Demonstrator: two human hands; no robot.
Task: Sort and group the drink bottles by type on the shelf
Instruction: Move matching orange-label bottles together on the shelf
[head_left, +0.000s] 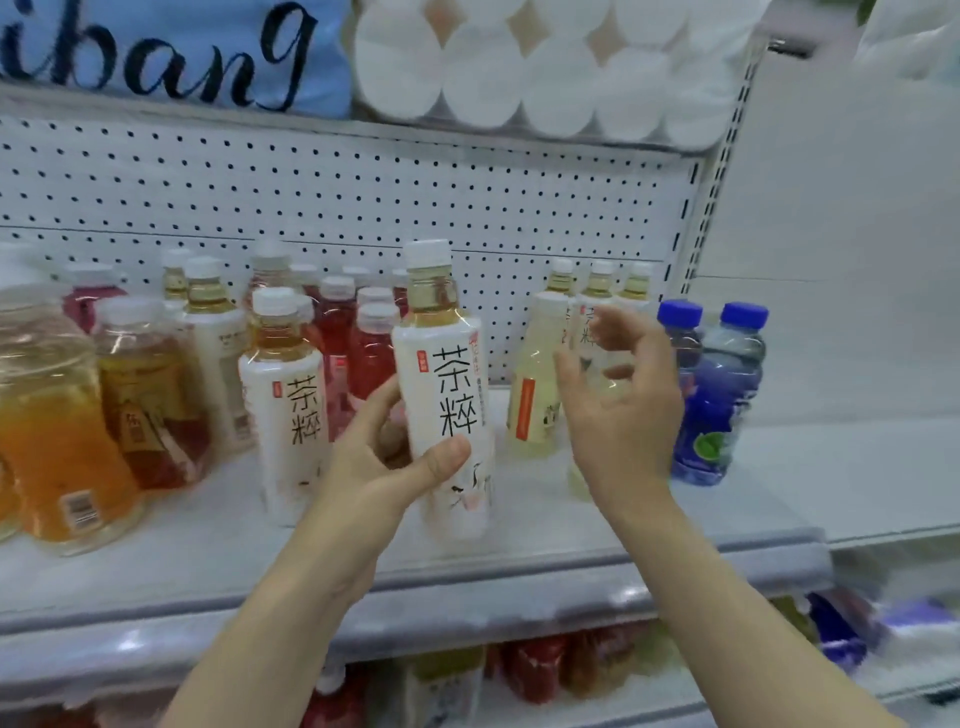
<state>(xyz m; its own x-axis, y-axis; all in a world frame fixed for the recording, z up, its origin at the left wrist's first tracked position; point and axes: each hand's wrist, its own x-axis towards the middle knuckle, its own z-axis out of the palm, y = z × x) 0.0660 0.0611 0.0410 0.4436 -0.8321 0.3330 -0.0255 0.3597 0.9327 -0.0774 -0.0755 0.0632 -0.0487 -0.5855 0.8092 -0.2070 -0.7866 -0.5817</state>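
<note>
- Nearest the camera, two bare forearms reach up from the bottom edge toward the shelf (519, 566).
- The left hand (374, 457) grips a white-labelled tea bottle (441, 379), thumb pressed across the front of the label, fingers wrapped behind it.
- That bottle stands upright near the shelf's front, white cap on top, pale golden tea showing at the neck.
- The right hand (618, 400) hovers just right of it, fingers spread and loosely curved, holding nothing.
- Just left of the held bottle stands a matching tea bottle (285, 400) with the same black characters.
- Further left, an orange drink bottle (57, 426) sits big and close, an amber one (145, 395) beside it.
- Behind the middle, a cluster of red drink bottles (363, 343) crowds together.
- Behind the right hand stand more pale tea bottles (540, 374), partly hidden by the fingers.
- Far right, two blue-capped bottles (717, 395) stand side by side.
- At the back runs a white pegboard (332, 197); above it, stacked white paper rolls (519, 67).
</note>
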